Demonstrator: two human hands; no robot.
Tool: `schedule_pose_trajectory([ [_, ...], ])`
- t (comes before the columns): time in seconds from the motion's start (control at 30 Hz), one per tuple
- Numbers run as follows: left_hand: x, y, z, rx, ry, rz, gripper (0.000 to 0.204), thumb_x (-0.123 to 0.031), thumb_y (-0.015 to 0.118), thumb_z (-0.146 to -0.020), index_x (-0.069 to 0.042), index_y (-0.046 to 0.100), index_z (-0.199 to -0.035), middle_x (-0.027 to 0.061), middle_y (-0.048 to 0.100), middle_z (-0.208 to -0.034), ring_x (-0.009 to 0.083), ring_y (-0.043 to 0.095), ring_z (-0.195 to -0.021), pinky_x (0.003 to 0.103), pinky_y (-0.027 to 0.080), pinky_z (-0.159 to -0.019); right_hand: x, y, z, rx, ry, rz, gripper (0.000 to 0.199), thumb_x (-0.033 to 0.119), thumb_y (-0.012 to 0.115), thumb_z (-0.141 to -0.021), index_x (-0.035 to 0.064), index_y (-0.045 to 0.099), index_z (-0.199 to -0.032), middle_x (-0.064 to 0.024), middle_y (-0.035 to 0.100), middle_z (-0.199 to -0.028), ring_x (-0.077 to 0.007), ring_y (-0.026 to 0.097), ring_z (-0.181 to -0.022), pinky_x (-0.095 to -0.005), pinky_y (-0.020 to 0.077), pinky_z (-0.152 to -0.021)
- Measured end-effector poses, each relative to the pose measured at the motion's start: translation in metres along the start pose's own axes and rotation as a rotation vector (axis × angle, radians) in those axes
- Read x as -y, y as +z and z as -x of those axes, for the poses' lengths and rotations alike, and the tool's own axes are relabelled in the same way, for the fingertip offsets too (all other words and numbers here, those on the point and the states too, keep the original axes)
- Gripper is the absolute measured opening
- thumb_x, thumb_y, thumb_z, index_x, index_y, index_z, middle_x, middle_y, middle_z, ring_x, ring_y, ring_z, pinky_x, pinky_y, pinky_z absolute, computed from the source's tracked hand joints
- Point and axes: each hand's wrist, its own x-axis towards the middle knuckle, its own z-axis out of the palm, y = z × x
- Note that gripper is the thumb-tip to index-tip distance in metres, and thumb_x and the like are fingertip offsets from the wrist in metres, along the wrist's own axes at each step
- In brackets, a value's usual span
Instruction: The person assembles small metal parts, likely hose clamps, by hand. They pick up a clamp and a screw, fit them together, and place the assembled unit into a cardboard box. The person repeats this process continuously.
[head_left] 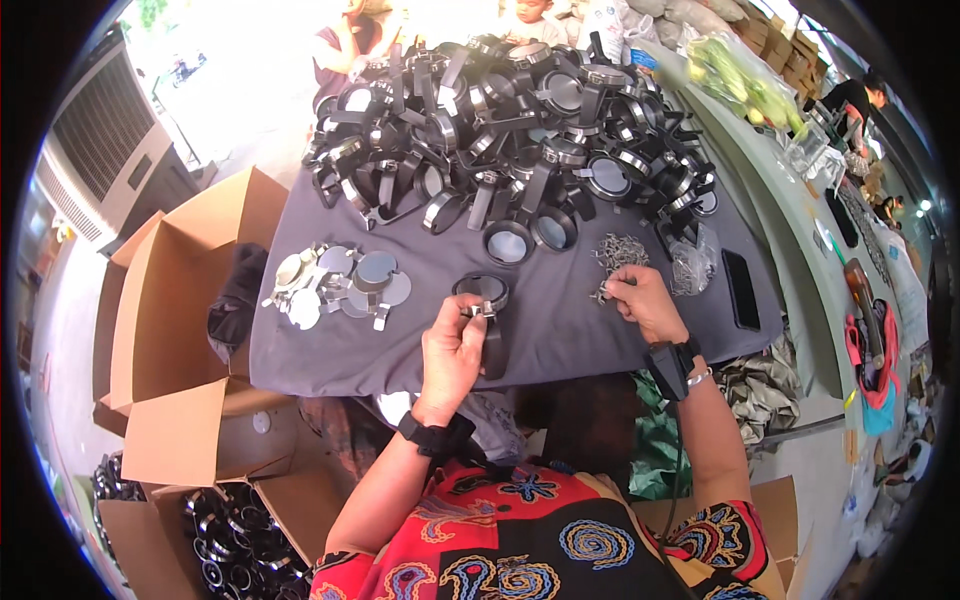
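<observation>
My left hand (450,355) is closed on a black round part with a handle (493,345), near the table's front edge. Thumb and fingers press at a small shiny metal fitting (487,311) on its near rim. My right hand (645,302) is pinched shut at the near edge of a heap of small silver metal pieces (622,251); what lies between its fingertips is too small to make out. Left of my left hand lie several round silver discs with metal tabs (376,270). Across the far half spreads a big pile of similar black handled parts with metal bands (500,130).
A grey cloth (330,365) covers the table. A clear plastic bag (693,262) and a black phone (740,288) lie at the right. Open cardboard boxes (185,300) stand at the left, one holding black parts (245,540). Two people (350,45) (530,22) are beyond the pile.
</observation>
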Motion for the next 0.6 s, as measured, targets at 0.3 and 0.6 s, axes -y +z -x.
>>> schedule_pose_trajectory([
  [0.3, 0.004, 0.001, 0.0, -0.003, 0.031, -0.055, 0.013, -0.008, 0.052, -0.095, -0.005, 0.056, -0.108, -0.0003, 0.058, -0.064, 0.0042, 0.048, -0.046, 0.023, 0.041, -0.041, 0.009, -0.004, -0.002, -0.236, -0.472, 1.016, 0.005, 0.003, 0.063, -0.076, -0.0013, 0.062, -0.074, -0.0175, 0.065, -0.072, -0.0316, 0.064, -0.068, -0.0373, 0.0489, -0.064],
  [0.6, 0.005, 0.001, 0.0, 0.017, 0.035, -0.068, 0.015, -0.008, 0.051, -0.096, -0.005, 0.054, -0.11, -0.003, 0.052, -0.063, 0.0032, 0.045, -0.046, 0.021, 0.039, -0.04, 0.015, 0.02, 0.02, -0.252, -0.903, 0.946, 0.006, 0.003, 0.064, -0.081, 0.001, 0.058, -0.084, -0.0112, 0.062, -0.081, -0.0275, 0.063, -0.067, -0.0351, 0.0496, -0.058],
])
